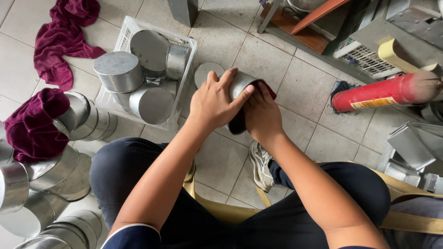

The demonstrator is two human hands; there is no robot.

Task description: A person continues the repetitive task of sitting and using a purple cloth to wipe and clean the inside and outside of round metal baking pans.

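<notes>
My left hand (213,102) grips a small round metal tin (241,84) from above, fingers wrapped over its rim. My right hand (262,113) presses a dark maroon cloth (270,91) against the tin, with the cloth bunched under the palm and mostly hidden. Both hands meet above the tiled floor, between my knees. A flat round metal lid (204,72) lies on the floor just behind the tin.
A white plastic crate (187,44) to the left holds several round metal tins. More tins are stacked at the far left, one draped with a maroon cloth (32,124). Another maroon cloth (62,34) lies top left. A red cylinder (383,92) and metal parts sit right.
</notes>
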